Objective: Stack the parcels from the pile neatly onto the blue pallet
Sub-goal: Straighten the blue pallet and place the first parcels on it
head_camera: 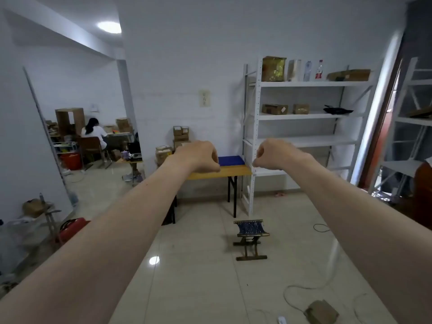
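A: So, count it off for me.

B: 2 hands, both stretched forward. The left hand (pixel 198 157) and the right hand (pixel 272 155) droop at the wrist with their fingers curled under, and neither holds anything.

A: And the pallet?

B: 1 blue pallet (pixel 230 160) lies flat on the right end of 1 wooden table (pixel 224 172), seen between the 2 hands. The parcels (pixel 180 134) are stacked at the table's left end against the wall. The left hand hides part of the pile, so I cannot count them.

A: The room?

B: White walls and pale glossy floor tiles (pixel 198 277). 1 white rack (pixel 304 116) stands just beside the table's right edge; its top shelf holds 2 cartons, 1 roll and 2 bottles, the next 2 small boxes. A 2nd rack (pixel 418 120) stands further right. 1 seated person (pixel 93 134) is far left.

A: Space to walk?

B: Bare tiles run up to the table, except for 1 folding stool (pixel 251 239) — and loose cables (pixel 304 288) lower right.
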